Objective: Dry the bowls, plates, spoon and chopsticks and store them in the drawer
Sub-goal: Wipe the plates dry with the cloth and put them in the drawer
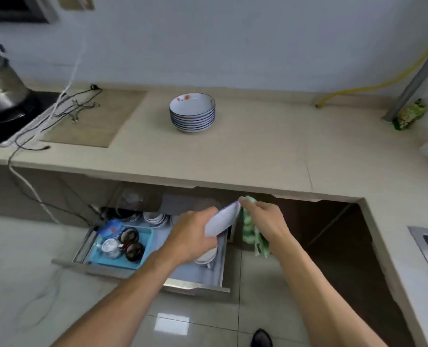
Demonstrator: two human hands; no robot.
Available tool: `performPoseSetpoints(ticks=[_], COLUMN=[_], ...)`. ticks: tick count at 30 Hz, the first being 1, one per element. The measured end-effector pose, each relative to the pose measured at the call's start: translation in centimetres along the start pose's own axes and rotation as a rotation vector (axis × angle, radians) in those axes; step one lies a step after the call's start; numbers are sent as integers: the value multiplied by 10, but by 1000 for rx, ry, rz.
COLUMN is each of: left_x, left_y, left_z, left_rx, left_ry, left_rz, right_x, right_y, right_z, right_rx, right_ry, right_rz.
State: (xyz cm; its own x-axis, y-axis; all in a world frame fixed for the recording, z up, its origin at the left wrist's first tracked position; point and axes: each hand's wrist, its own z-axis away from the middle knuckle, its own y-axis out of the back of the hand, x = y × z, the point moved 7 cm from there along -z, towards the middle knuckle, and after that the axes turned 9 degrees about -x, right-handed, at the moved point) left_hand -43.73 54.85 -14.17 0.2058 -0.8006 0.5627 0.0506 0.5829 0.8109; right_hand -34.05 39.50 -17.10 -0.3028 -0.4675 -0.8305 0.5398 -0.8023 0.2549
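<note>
Both hands (left (193, 234), right (265, 219)) on tilted plate (223, 219)

Soft, even daylight, glare patch on the floor tiles (172, 323), motion-blurred edges, wide-angle bowing of the counter (258, 151).

Left arm: the forearm was seen bare from the lower frame edge to the wrist; no sleeve was seen.
Right arm: the forearm was likewise seen bare up to the wrist, uncovered by any sleeve.
Left hand (190, 236): no glove, ring or watch was seen.
Right hand (268, 219): it was seen ungloved, with nothing worn at the wrist.
Footwear: a dark, rounded shoe toe (261, 338) was seen at the bottom edge.
</note>
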Motion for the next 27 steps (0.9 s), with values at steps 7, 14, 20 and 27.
performPoseSetpoints(ticks=[7, 14, 20, 27], left_x=[-68, -180, -294, -404], left_y=[-19, -45, -73, -120], left_z=[16, -12, -23, -37], left_rx=[-82, -193, -144, -269], left_ry=[-156, 52, 481, 812], left_rz=[-435, -292, 173, 310], right_x=[49, 99, 141, 214], right_y=[-86, -152, -198, -263], right_z=[-48, -142, -201, -236], right_rx=[-351, -457, -455, -422], right_ry=[-352, -405, -462, -589], right_rz=[3, 215, 262, 126])
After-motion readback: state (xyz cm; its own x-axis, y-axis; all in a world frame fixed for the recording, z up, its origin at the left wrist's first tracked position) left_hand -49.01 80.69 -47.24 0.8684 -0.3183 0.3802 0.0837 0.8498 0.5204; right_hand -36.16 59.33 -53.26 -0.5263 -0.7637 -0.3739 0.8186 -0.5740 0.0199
